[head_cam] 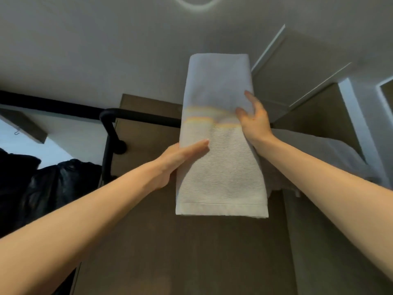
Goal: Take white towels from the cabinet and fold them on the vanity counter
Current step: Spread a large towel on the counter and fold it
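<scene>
Bare forearms (89, 207) end in the left hand (176, 160) and right hand (256, 124).

Noted white on towel (221, 167): fine ribbed weave, plain hem band, faint yellow streaks across middle. Recorded matt brown on cabinet (191, 252), black on rail (63, 108), glossy black on bag (53, 184).
</scene>
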